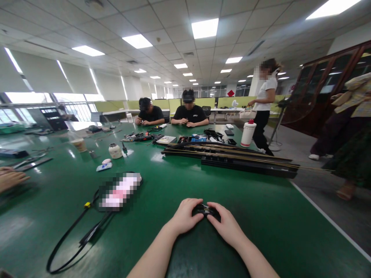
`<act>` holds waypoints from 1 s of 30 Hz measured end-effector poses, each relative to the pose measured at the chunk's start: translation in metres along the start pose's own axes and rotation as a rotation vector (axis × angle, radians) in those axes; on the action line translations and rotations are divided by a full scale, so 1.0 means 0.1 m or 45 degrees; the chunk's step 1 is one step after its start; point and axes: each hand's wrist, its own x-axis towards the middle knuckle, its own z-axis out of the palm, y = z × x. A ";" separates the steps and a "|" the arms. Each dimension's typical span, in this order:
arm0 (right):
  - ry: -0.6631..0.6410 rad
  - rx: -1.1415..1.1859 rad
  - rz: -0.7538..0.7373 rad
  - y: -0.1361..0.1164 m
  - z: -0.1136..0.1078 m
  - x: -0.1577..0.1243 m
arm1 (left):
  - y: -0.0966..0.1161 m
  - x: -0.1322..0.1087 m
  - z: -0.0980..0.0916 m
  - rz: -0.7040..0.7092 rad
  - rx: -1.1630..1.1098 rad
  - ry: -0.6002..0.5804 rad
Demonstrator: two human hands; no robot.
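Observation:
Both of my hands rest on the green table [255,208], curved around a small black object [205,209] with a shiny, pale strip in its middle. My left hand [187,215] grips its left end, thumb at the near side and fingers over the far side. The right end is gripped the same way by my right hand [224,222]. The fingers cover much of the object, so its exact kind cannot be made out. To the left lies a phone-like item [120,193] with a blurred screen, attached to a black strap [65,239] with a yellow piece.
Long black rails [249,166] with thin brass-coloured rods lie beyond my hands. Behind them are tools and parts [142,136], and a white bottle [248,133]. A small jar [115,151] stands left. Another person's hand [11,179] is at the left edge; two people sit opposite.

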 end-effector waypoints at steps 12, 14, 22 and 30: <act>-0.001 -0.006 0.000 -0.02 0.00 0.00 | 0.03 -0.01 -0.02 -0.017 -0.010 -0.003; 0.005 -0.005 -0.002 -0.01 0.00 0.00 | 0.04 -0.01 -0.03 -0.022 -0.015 -0.006; -0.015 0.014 -0.056 -0.02 0.00 0.00 | 0.03 0.00 -0.02 -0.029 -0.033 -0.013; 0.011 0.041 -0.060 0.01 0.00 0.01 | 0.06 0.00 -0.03 -0.037 -0.053 -0.008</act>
